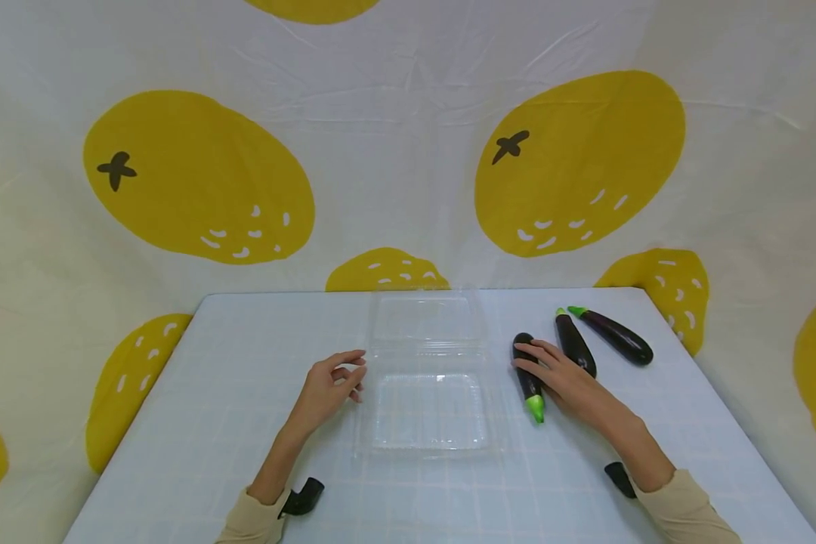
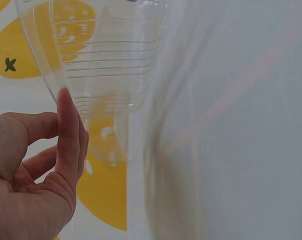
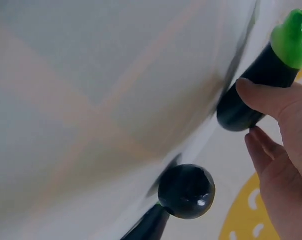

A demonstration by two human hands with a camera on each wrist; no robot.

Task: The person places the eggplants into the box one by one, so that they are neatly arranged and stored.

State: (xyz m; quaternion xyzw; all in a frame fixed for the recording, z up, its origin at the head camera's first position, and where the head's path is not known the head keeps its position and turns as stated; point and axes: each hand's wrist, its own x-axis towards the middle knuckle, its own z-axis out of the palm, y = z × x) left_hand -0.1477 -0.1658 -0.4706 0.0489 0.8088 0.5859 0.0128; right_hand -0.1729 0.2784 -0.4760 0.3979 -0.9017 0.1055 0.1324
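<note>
A clear plastic clamshell container lies unfolded on the table, its lid half toward the back. My left hand is by the container's left side, fingers loosely bent. In the left wrist view, a fingertip overlaps the container's edge; whether they touch is unclear. To the right of the container, my right hand grips a dark eggplant, whose green stem end points toward me. The right wrist view shows thumb and fingers on opposite sides of this eggplant.
Beyond my right hand lie a second eggplant and a third eggplant, near the table's back right. A pale checked cloth covers the table. Behind it hangs a white curtain printed with yellow fruit.
</note>
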